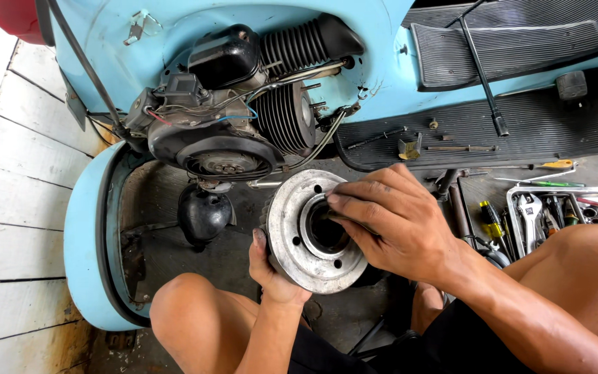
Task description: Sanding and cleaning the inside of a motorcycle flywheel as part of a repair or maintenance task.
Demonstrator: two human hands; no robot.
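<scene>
A round grey metal brake drum point(297, 244) with bolt holes and a dark centre bore is held upright between my knees. My left hand point(271, 270) grips its lower left rim from beneath. My right hand point(389, 218) lies over its right side, fingertips pressed at the edge of the centre bore. Behind it a light blue scooter point(375, 62) lies on its side with its bare engine point(233, 118) showing: finned cylinder, black fan cover, cables.
An open tool tray point(562, 211) with wrenches and screwdrivers sits at the right. Loose tools lie along the scooter's ribbed black floor mat point(520, 125). White wooden planks point(15, 208) cover the floor at left. My bare knees frame the drum.
</scene>
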